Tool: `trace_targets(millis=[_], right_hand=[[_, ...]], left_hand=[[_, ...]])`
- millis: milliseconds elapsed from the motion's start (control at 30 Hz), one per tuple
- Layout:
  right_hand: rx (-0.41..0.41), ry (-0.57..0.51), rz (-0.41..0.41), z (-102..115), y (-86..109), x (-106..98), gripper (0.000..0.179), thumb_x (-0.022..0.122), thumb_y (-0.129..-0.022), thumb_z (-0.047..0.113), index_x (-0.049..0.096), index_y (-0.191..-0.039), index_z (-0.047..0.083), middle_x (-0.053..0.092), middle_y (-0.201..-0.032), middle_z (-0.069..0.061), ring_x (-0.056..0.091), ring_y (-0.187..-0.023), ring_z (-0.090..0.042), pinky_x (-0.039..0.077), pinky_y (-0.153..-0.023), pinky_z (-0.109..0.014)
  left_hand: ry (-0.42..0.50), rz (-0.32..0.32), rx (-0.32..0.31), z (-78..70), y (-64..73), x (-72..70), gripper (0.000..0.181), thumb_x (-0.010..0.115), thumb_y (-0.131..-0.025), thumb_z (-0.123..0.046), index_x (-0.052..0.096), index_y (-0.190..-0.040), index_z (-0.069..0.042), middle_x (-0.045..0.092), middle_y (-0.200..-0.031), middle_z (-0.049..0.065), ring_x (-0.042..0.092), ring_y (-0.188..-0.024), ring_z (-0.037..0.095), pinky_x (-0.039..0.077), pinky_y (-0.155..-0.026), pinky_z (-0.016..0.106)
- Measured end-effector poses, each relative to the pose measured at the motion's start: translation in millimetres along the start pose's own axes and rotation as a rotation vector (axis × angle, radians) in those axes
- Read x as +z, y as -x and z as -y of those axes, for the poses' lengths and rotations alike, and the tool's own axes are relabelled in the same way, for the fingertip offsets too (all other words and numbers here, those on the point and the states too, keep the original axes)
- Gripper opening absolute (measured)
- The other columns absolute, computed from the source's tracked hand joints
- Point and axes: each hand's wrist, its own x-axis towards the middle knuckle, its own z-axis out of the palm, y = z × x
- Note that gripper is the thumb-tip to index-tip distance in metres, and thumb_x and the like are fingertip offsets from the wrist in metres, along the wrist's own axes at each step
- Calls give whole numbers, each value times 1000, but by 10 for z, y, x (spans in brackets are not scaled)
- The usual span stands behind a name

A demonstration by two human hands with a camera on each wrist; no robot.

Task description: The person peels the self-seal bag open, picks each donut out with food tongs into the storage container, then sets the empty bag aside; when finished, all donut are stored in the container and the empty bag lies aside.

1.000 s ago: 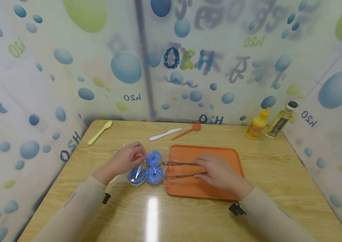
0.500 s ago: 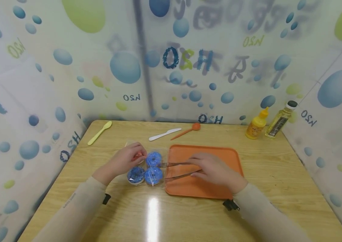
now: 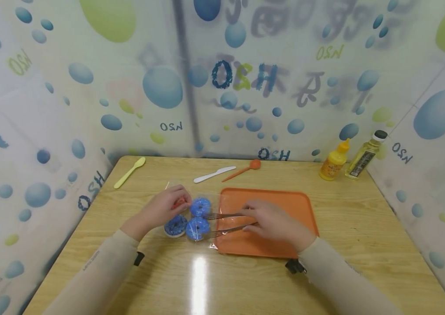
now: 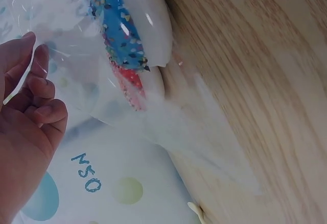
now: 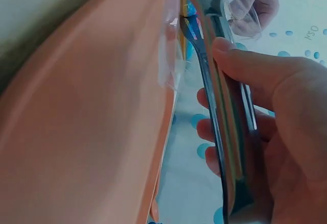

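Several toy-like iced doughnuts lie together in a clear plastic bag [image 4: 214,137]. Two are light blue, the far one [image 3: 203,202] and the near one [image 3: 197,234]; a darker blue doughnut [image 3: 175,226] sits to their left. A red doughnut [image 4: 132,91] is mostly covered by my left hand [image 3: 169,202], which pinches the bag's thin film between thumb and fingers. My right hand [image 3: 275,222] grips metal tongs [image 5: 226,101] with fork-shaped ends. The tongs' arms are spread apart, their tips at the right side of the light blue doughnuts. Whether the tips touch them I cannot tell.
An orange tray [image 3: 285,201] lies under the right hand. Behind are a white knife [image 3: 214,175], an orange spoon [image 3: 254,165] and a yellow-green spoon [image 3: 129,173]. A yellow squeeze bottle [image 3: 333,164] and an oil bottle [image 3: 364,159] stand back right. Printed sheeting [image 3: 246,109] encloses the table.
My right hand has moved left with the tongs, bringing their tips to the light blue doughnuts. The near doughnuts have shifted slightly left. My left hand stays in place.
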Motion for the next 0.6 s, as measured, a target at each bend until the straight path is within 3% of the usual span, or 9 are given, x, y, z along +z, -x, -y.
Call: trace_targets(millis=[233,600], right_hand=[[-11,16,-60,12,90,30,44,75,-95,38,69,-134,18,65,-117,4,62,-99,-10,57,-87,-34],[31,1,-173,-103,304,21,45,76,-95,36,67,-135,21,64,-119,5,63,-100,-10,57,-86,-36]], left_hand=[[3,5,-28,26,31,-10,4,72,-98,-19,69,-97,-18,62,-97,-6,55,-82,8,51,-74,32],[6,-19,-63,86,24,-5,5,70,-100,-20,71,-98,-15,66,-102,-3,59,-89,11,53,-79,36]])
